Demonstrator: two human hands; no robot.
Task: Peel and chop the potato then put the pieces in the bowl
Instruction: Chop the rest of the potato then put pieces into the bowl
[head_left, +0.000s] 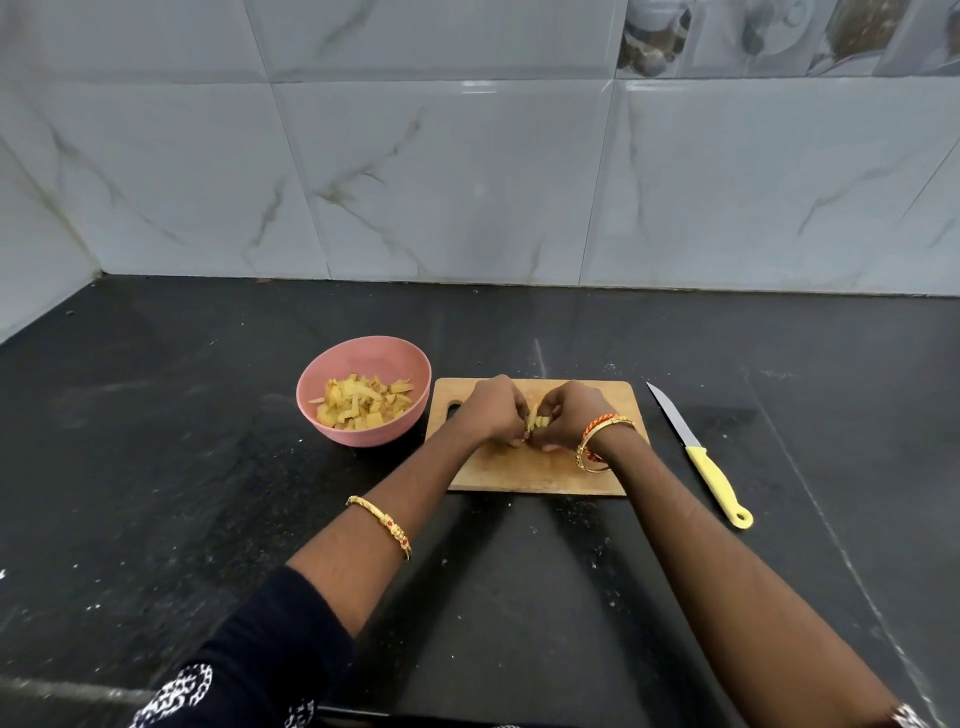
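A wooden cutting board (597, 478) lies on the black counter. Over its middle, my left hand (491, 410) and my right hand (569, 413) are cupped together, fingers curled round a small heap of pale yellow potato pieces (535, 418) held between them. Only a few strips show between the fingers. To the left of the board stands a pink bowl (395, 358) holding several chopped potato pieces and peels (363, 405). A knife (701, 457) with a yellow handle lies on the counter to the right of the board, touched by neither hand.
The black stone counter (208, 467) runs back to a marble-tiled wall (467, 182), with a second wall closing the left corner. Small white flecks dot the counter near the front edge.
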